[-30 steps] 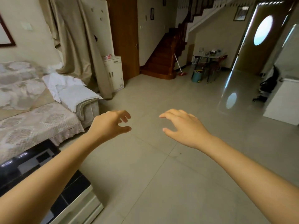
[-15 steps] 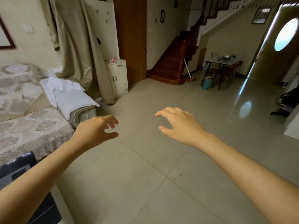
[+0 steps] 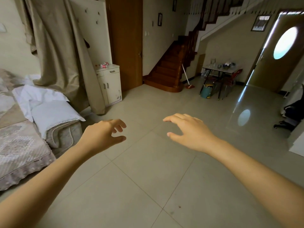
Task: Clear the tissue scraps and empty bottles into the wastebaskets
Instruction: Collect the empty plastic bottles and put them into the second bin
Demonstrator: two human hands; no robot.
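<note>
My left hand [image 3: 105,135] and my right hand [image 3: 189,130] are stretched out in front of me over the tiled floor, both empty with loosely curled fingers. A teal wastebasket [image 3: 206,92] stands far off under a small table [image 3: 220,70] near the stairs. A small bottle with a red label [image 3: 104,65] lies on top of a white cabinet [image 3: 110,84] at the left. No tissue scraps show in this view.
A sofa [image 3: 21,145] with white cloths fills the left side. A beige curtain and a leaning white board stand behind it. Wooden stairs [image 3: 169,69] and a broom are ahead; a dark chair [image 3: 292,111] sits at the right edge.
The view has swung rightward and forward: the black table at bottom left has left the frame, the sofa has slid left. Both hands stay raised and empty.
</note>
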